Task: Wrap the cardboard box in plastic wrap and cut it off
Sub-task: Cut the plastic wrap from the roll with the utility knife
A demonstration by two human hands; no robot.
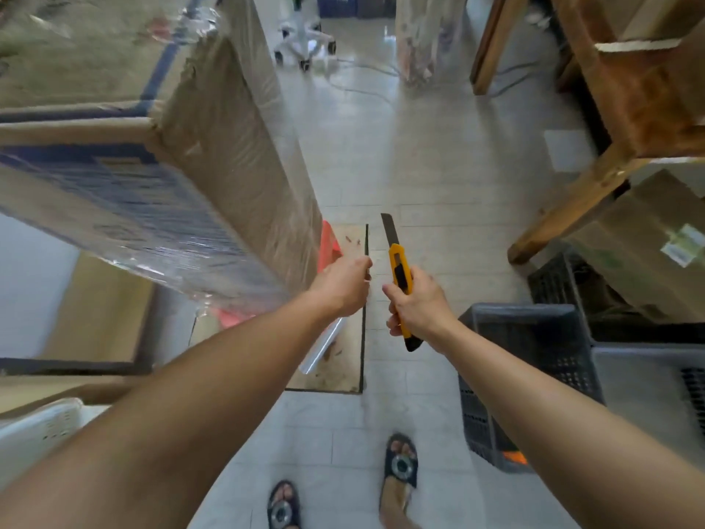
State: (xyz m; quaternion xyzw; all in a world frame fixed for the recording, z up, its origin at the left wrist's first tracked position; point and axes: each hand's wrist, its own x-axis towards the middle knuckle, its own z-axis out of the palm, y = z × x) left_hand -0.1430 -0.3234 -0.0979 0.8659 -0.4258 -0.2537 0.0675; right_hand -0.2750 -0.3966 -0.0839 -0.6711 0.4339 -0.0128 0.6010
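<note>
A tall cardboard box [229, 154] with blue print stands at the left, its sides covered in shiny plastic wrap [183, 257]. My left hand [343, 284] is closed in front of the box's near corner, seemingly pinching a strand of clear film, though the film is hard to see. The plastic wrap roll [324, 347] lies on the floor below it. To the right, my right hand [416, 307] grips a yellow utility knife [398, 269] with its blade extended and pointing away from me.
A dark plastic crate [534, 376] stands close at my right, with wooden table legs [572, 208] and boxes behind it. A flat board [343, 360] and a red object [330, 246] lie at the box's base. A white basket [42, 425] sits at lower left. My sandalled feet stand on tile.
</note>
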